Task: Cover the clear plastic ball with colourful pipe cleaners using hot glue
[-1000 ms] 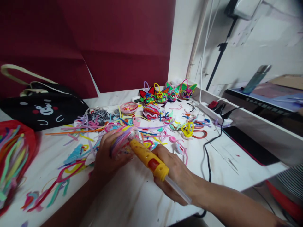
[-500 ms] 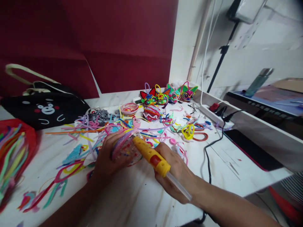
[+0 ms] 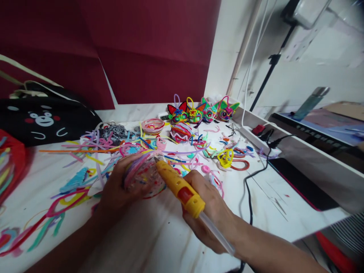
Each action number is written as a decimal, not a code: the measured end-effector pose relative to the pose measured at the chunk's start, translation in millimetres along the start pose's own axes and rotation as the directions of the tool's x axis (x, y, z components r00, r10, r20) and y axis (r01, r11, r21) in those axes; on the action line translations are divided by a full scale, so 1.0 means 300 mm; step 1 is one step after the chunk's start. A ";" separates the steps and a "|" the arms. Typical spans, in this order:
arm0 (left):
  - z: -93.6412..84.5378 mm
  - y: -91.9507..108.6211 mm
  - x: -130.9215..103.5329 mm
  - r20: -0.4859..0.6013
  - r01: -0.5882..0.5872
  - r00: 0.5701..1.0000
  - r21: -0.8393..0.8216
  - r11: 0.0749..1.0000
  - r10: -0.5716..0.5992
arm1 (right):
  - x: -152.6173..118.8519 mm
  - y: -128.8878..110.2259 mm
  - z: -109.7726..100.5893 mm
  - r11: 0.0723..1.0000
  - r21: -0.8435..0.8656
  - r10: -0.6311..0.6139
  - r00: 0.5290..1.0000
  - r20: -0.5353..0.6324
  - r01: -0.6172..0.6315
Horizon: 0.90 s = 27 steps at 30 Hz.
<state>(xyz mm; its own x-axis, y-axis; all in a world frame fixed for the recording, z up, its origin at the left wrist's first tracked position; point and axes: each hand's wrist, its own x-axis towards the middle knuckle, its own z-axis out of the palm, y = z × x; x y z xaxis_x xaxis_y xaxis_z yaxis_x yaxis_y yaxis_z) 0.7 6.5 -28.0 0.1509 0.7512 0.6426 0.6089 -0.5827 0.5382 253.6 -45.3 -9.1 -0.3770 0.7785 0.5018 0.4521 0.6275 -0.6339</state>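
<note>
My left hand (image 3: pixel 118 182) is wrapped round a clear plastic half-ball (image 3: pixel 146 176) with pink, purple and yellow pipe cleaners round its outside. It is tilted so that its see-through inside faces me. In my right hand (image 3: pixel 203 201) is a yellow hot glue gun (image 3: pixel 179 185), with a clear glue stick (image 3: pixel 217 233) poking out of its back end. The gun's nozzle is at the upper right rim of the half-ball; whether it touches cannot be made out. Loose pipe cleaners (image 3: pixel 93 146) lie behind and left of my hands.
Finished cat-like ornaments (image 3: pixel 195 115) stand at the back, with a striped half-ball (image 3: pixel 181 132) and a pink one (image 3: pixel 152 126) before them. A power strip (image 3: pixel 257 140), a black cable (image 3: pixel 250 193) and a phone-like black slab (image 3: pixel 303 184) lie right. A black bag (image 3: pixel 71 121) sits left.
My left hand and the half-ball have shifted a little to the left in view, and the glue gun tip has followed slightly. The camera has turned slightly too.
</note>
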 end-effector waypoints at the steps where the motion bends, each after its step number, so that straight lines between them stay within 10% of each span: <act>1: 0.002 0.004 0.001 -0.003 -0.013 1.000 -0.002 1.000 0.013 | -0.001 -0.001 -0.002 1.000 -0.004 -0.002 1.000 -0.005 0.002; 27: 0.009 0.040 0.008 0.008 0.186 0.983 -0.070 0.980 -0.186 | -0.006 -0.024 0.015 1.000 0.005 -0.019 0.996 0.087 0.019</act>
<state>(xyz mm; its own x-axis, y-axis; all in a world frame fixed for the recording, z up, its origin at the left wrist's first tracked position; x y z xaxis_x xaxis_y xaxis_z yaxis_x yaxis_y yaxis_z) 10.5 2.4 -21.5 0.0415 0.8489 0.5269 0.5699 -0.4533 0.6854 247.3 -51.2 -8.0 -0.4546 0.7623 0.4607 0.4405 0.6419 -0.6276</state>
